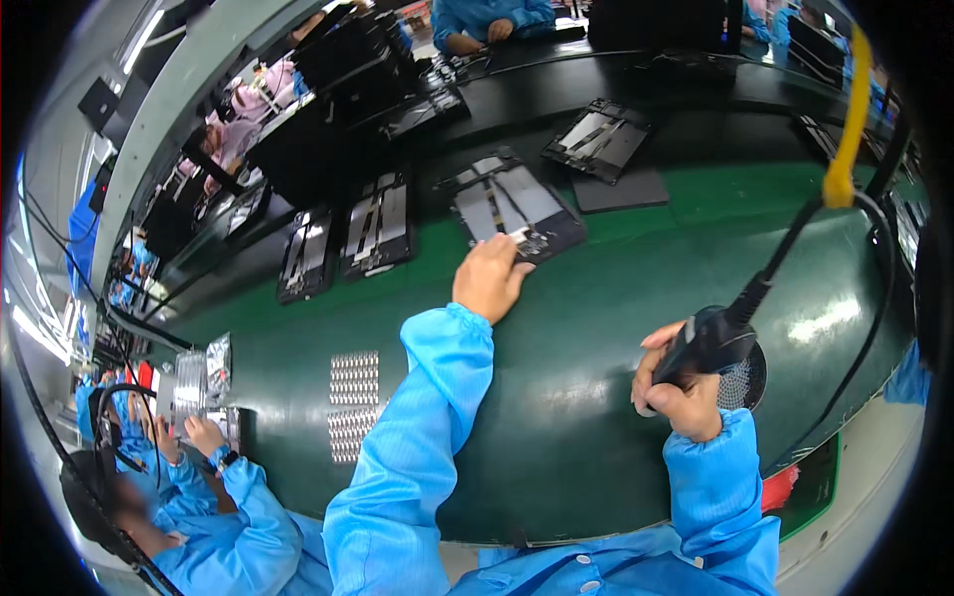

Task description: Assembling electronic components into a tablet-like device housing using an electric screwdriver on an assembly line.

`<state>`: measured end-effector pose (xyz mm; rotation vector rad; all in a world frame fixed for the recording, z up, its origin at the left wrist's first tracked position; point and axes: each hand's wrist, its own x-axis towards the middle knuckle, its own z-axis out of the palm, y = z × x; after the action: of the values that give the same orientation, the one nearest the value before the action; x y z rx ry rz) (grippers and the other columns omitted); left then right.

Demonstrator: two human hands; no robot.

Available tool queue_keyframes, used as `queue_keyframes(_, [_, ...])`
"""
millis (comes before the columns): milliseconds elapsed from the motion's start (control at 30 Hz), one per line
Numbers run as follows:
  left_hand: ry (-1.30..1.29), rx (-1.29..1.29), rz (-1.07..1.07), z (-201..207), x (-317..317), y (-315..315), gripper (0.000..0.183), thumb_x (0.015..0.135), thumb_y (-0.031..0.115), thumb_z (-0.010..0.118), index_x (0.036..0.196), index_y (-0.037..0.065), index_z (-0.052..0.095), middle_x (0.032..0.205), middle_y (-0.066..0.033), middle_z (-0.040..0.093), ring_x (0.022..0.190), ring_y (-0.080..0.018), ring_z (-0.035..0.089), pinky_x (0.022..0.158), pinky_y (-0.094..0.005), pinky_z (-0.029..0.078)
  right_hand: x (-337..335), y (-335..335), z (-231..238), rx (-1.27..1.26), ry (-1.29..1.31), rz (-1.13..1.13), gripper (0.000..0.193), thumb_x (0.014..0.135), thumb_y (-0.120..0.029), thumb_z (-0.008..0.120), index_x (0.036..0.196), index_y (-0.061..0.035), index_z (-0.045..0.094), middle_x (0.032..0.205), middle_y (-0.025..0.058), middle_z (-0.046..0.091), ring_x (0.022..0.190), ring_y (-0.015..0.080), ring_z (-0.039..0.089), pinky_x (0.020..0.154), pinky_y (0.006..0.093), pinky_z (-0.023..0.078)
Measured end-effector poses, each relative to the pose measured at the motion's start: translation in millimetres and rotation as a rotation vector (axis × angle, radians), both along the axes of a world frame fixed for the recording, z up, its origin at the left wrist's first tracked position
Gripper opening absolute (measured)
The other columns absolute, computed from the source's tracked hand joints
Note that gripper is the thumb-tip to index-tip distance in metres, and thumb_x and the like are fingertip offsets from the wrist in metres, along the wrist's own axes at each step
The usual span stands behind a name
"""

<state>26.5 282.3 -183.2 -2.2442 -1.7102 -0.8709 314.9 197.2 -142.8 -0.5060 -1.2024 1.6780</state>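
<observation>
My left hand (pixel 489 278) is closed on the near edge of an opened tablet (pixel 512 204), with its inner parts facing up. The fingertips lie over that edge; the thumb is partly hidden. In my right hand (pixel 686 392) is a black electric screwdriver (pixel 708 343), its cable running up and to the right. The tip of the screwdriver is hard to make out. Just beyond that hand, a round dish (pixel 743 382) of small metal pieces is partly covered by hand and tool. Another opened tablet (pixel 599 139) rests on a dark flat block (pixel 621 192).
Two more opened tablets (pixel 378 226) (pixel 305 255) lie at the left on the green bench (pixel 556 397). Sheets of small metal parts (pixel 354 377) are near my left sleeve. A yellow coiled hose (pixel 847 129) hangs at right. A co-worker (pixel 229 517) works at the left.
</observation>
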Motion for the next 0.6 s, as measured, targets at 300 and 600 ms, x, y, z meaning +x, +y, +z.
queue_keyframes(300, [0.128, -0.195, 0.103, 15, -59, 21, 0.032, 0.075, 0.016, 0.064, 0.103, 0.001, 0.058, 0.106, -0.0183, 0.058, 0.098, -0.0365, 0.056, 0.083, -0.0418, 0.046, 9, 11, -10, 0.107, -0.238, 0.025, 0.051, 0.07, -0.003, 0.074, 0.111, -0.0006, 0.042, 0.07, 0.0085, 0.056, 0.06, 0.0131, 0.056, 0.054, 0.0249, 0.045])
queue_keyframes(600, [0.756, -0.774, 0.686, 42, -204, -18, 0.076, 0.059, 0.0, 0.07, 0.13, -0.001, 0.04, 0.139, -0.0165, 0.038, 0.125, -0.0328, 0.041, 0.103, -0.0468, 0.036, 14, 18, -8, 0.095, -0.17, -0.103, 0.037, 0.065, -0.014, 0.083, 0.09, -0.0014, 0.058, 0.061, -0.0017, 0.055, 0.049, 0.0026, 0.047, 0.045, 0.0189, 0.036])
